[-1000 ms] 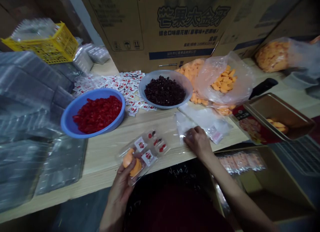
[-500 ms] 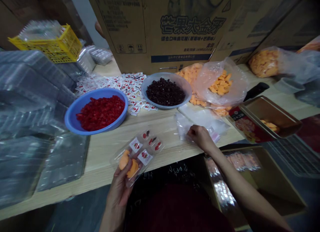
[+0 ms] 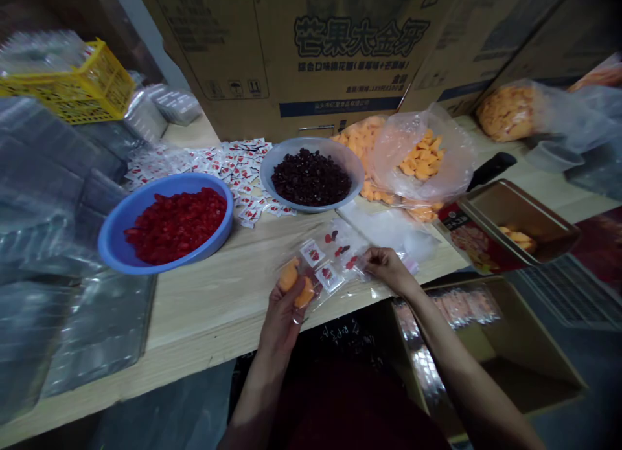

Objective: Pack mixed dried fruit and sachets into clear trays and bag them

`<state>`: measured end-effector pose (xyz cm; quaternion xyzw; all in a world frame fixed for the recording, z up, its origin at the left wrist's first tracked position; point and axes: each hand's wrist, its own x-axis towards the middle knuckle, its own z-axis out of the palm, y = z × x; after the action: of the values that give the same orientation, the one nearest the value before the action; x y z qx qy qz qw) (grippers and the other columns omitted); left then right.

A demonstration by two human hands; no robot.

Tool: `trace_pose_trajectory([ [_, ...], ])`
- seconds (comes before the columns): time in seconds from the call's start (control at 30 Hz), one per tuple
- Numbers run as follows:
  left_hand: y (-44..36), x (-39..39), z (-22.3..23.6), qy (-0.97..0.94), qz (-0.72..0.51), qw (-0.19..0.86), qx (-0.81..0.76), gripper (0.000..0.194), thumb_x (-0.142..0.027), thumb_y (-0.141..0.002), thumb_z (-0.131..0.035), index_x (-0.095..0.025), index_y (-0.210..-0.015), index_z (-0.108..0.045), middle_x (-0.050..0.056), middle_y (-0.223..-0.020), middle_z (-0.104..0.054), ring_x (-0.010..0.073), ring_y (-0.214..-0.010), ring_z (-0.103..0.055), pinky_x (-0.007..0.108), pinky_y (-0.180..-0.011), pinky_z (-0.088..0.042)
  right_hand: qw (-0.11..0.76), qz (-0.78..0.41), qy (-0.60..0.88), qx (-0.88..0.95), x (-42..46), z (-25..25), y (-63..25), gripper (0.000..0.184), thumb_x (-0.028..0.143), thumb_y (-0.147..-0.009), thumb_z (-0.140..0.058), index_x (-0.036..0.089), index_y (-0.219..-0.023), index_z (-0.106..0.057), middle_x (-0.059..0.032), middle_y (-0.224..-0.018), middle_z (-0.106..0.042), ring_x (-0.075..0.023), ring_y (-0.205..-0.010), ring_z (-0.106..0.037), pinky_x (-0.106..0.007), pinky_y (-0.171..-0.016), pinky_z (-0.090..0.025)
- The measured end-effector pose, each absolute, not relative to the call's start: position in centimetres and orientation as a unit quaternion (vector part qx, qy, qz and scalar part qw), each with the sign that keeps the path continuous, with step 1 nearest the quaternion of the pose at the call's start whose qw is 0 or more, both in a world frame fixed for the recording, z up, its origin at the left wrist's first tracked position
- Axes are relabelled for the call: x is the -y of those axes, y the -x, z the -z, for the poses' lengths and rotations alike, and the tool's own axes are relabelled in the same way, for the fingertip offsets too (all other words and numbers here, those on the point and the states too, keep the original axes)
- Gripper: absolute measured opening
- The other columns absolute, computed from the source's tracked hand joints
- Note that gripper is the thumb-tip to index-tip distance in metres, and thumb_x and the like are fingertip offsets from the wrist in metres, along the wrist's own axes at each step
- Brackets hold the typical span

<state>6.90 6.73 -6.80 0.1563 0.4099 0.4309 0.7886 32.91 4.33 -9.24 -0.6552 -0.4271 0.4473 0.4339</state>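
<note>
My left hand [image 3: 286, 307] grips the near end of a clear plastic tray [image 3: 318, 285], tilted over the table's front edge. Orange candies [image 3: 304, 293] lie in its near compartments, two white printed sachets [image 3: 321, 265] in the middle, and red and dark pieces [image 3: 342, 250] at the far end. My right hand [image 3: 386, 265] pinches the edge of a clear plastic bag [image 3: 362, 283], right at the tray's far end. How far the tray sits inside the bag I cannot tell. A stack of flat clear bags [image 3: 389, 226] lies just behind my right hand.
Behind stand a blue basin [image 3: 109, 243] of red pieces, a bowl [image 3: 357, 184] of dark pieces and an open bag [image 3: 461, 171] of orange candies. Clear trays [image 3: 102, 333] pile up left. A tin [image 3: 544, 243] stands right, above a carton [image 3: 549, 366] of packed trays.
My left hand has carried the tray rightward to my right hand. The tray's far end now meets the clear bag that my right hand pinches. The whole view has shifted slightly.
</note>
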Motion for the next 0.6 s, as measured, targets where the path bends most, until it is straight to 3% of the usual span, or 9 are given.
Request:
trace_pose_trajectory([
  [0.13, -7.4, -6.6, 8.1, -0.170, -0.422, 0.777, -0.436, 0.055, -0.024, -0.070, -0.087, -0.019, -0.121, -0.069, 0.007, -0.109, -0.077, 0.0229, -0.099, -0.074, 0.026, -0.080, -0.062, 0.462, -0.431, 0.657, 0.412, -3.7, 9.2, -33.4, 0.030, 0.044, -0.072, -0.075, 0.016, -0.072, -0.064, 0.0014, -0.063, -0.061, -0.0106, -0.056, -0.048, -0.024, -0.056, -0.036],
  [0.4, -7.9, -4.9, 7.7, -0.194, -0.434, 0.764, -0.436, 0.054, -0.029, -0.070, -0.087, -0.018, -0.120, -0.070, 0.009, -0.120, -0.074, 0.0258, -0.114, -0.069, 0.037, -0.104, -0.052, 0.492, -0.326, 0.678, 0.438, -3.1, 8.2, -31.6, 0.014, 0.032, -0.077, -0.066, 0.019, -0.074, -0.062, -0.0025, -0.079, -0.066, -0.0161, -0.071, -0.058, -0.028, -0.065, -0.046],
  [0.6, -8.4, -3.3, 7.4, -0.212, -0.430, 0.763, -0.433, 0.056, -0.034, -0.073, -0.085, -0.018, -0.123, -0.068, 0.010, -0.121, -0.073, 0.0274, -0.114, -0.068, 0.040, -0.101, -0.054, 0.466, -0.191, 0.722, 0.475, -2.6, 8.2, -29.0, 0.007, 0.024, -0.081, -0.058, 0.020, -0.075, -0.057, -0.0052, -0.093, -0.067, -0.0163, -0.073, -0.058, -0.029, -0.069, -0.046],
])
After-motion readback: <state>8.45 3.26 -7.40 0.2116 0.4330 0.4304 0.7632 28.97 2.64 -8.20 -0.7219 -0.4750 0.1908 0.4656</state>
